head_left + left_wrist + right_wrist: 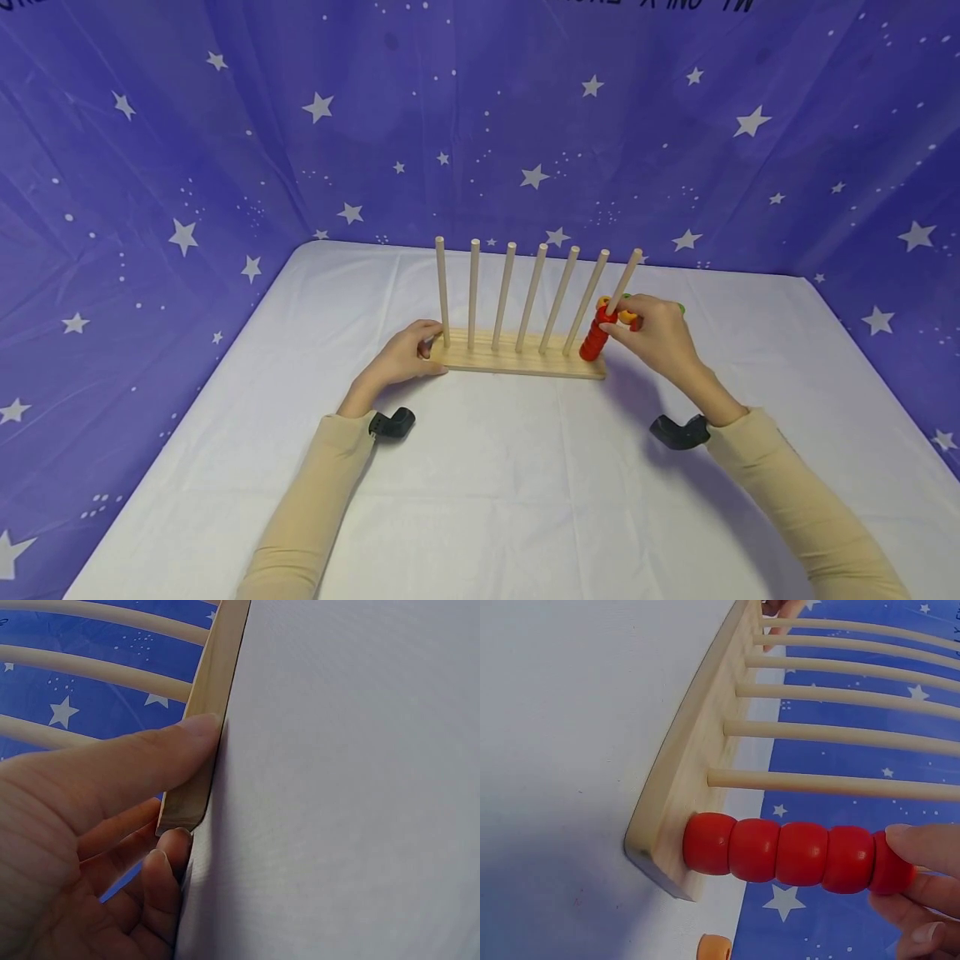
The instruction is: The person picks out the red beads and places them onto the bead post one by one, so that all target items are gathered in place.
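Note:
A pale wooden base [510, 360] carries a row of several upright wooden pegs [531, 296]. Its left end is gripped by my left hand [401, 357], thumb along the front edge and fingers around the end corner. Red barrel-shaped beads [802, 853] are stacked on the rightmost peg, down to the base. Thumb and fingers of my right hand [660, 335] pinch the topmost red bead [889, 866], which is around the peg and right against the bead below. The other pegs are bare.
Behind my right hand lie more beads, including a yellow one [628, 317] and a green one [682, 308], partly hidden. An orange bead [714, 947] shows in the right wrist view. White cloth [480, 483] covers the table, with a purple starry curtain [480, 125] behind.

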`<state>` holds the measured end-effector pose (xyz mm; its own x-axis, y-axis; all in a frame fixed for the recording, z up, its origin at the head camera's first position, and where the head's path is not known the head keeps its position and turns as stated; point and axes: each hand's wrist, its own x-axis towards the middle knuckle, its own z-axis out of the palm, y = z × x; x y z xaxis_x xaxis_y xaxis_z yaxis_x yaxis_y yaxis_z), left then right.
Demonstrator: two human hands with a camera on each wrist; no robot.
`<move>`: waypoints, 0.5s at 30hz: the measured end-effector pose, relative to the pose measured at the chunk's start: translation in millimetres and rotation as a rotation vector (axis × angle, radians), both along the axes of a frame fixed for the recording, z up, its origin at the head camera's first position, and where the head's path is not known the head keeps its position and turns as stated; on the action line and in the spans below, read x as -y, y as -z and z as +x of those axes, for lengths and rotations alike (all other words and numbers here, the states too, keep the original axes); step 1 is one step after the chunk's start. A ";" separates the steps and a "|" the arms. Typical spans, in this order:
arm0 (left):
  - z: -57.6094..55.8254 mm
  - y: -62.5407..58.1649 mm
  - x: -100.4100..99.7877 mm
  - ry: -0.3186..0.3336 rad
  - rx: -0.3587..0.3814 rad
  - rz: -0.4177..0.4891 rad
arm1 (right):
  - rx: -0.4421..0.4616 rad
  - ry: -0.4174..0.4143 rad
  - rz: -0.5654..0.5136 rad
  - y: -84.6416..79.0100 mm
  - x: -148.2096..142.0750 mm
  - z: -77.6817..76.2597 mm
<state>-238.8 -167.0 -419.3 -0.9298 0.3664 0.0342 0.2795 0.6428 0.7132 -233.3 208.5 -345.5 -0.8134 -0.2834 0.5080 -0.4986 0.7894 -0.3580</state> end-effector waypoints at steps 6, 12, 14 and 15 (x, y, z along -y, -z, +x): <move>-0.2 0.6 0.4 -0.001 0.002 0.007 | 0.007 -0.003 0.002 0.2 -0.6 0.2; -0.9 1.6 0.5 -0.004 0.007 0.013 | 0.107 -0.005 0.051 -4.7 -5.1 1.8; -0.8 1.0 0.3 -0.004 0.007 0.012 | 0.134 -0.002 0.068 -7.3 -7.6 2.2; -0.8 0.8 0.3 -0.002 0.005 0.009 | 0.140 0.001 0.075 -8.5 -9.0 2.4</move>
<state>-239.6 -167.3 -420.1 -0.9309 0.3639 0.0325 0.2741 0.6368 0.7207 -230.9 217.5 -337.1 -0.8751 -0.3150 0.3674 -0.4470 0.8170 -0.3643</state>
